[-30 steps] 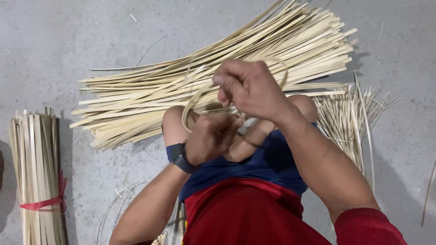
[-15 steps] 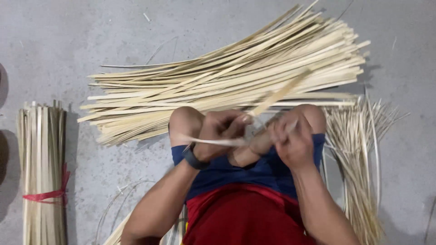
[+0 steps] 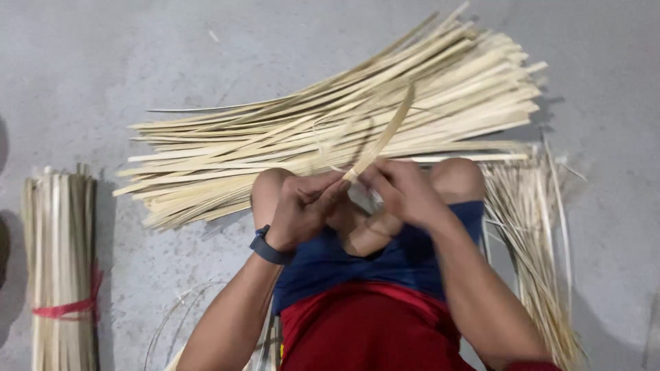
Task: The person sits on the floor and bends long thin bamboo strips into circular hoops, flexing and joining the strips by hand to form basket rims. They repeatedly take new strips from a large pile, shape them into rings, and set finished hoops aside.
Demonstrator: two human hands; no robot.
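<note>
My left hand [image 3: 306, 206] and my right hand [image 3: 402, 189] meet over my knees, both pinching one pale bamboo strip [image 3: 385, 134]. The strip rises from my fingers up and to the right, bending over the big pile of loose bamboo strips [image 3: 330, 137] on the grey floor. A thinner sliver loops off the strip near my left fingertips. A dark watch is on my left wrist. I sit with bare knees up, in blue shorts and a red shirt.
A tied bundle of strips [image 3: 62, 268] with a red band lies at the left. A heap of thin slivers [image 3: 533, 240] spreads at the right beside my knee. Curled thin strips [image 3: 185, 323] lie by my left elbow.
My right hand has come down from a raised position to meet the left above my knees. The looped strip has straightened and now points up to the right.
</note>
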